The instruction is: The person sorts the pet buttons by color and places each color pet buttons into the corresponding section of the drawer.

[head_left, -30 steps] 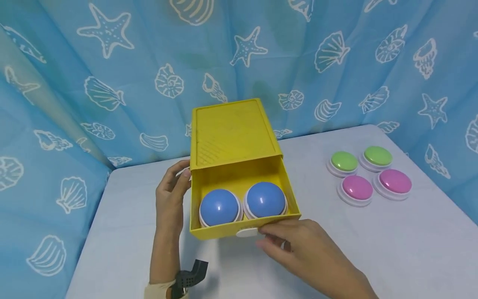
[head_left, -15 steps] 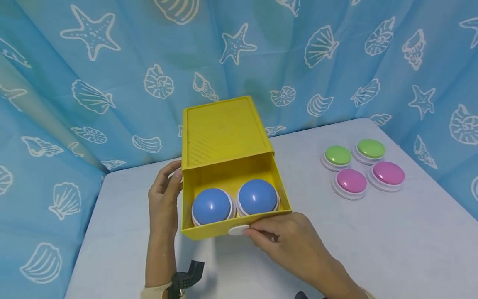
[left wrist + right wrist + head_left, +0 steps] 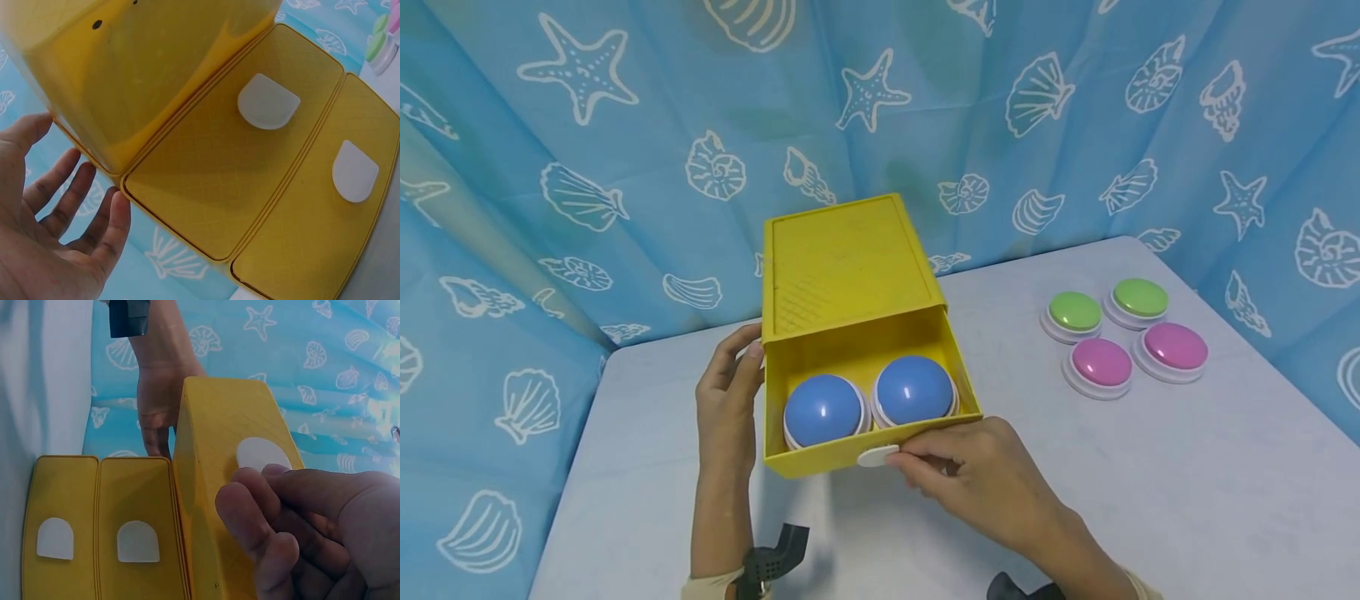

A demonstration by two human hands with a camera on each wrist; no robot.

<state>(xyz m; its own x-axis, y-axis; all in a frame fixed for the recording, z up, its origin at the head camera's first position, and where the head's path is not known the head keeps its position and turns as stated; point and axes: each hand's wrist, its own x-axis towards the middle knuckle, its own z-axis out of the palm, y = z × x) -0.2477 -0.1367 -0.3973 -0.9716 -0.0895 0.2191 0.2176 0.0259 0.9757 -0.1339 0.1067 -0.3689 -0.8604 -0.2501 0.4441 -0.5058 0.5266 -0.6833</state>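
A yellow three-drawer cabinet (image 3: 850,258) stands on the white table, its top drawer (image 3: 820,461) pulled well out. Two blue domes on white round bases lie side by side at the front of that drawer, a left dome (image 3: 823,410) and a right dome (image 3: 914,390). My right hand (image 3: 981,479) pinches the white drawer handle (image 3: 877,456) by its right end with thumb and finger. Along the cabinet's left side rests my left hand (image 3: 730,396), its fingers spread and gently bent in the left wrist view. Both lower drawers (image 3: 212,162) are closed, each with a white handle (image 3: 269,102).
At the right of the table (image 3: 1225,467) sit two green domes (image 3: 1075,311) and two pink domes (image 3: 1101,362), all on white bases. A blue curtain (image 3: 662,125) with shell and starfish prints hangs behind the table and along its sides.
The whole head view has shifted a little. My right thumb and finger have closed on the handle from its right end, and the drawer has slid very slightly inward. The left hand stays put.
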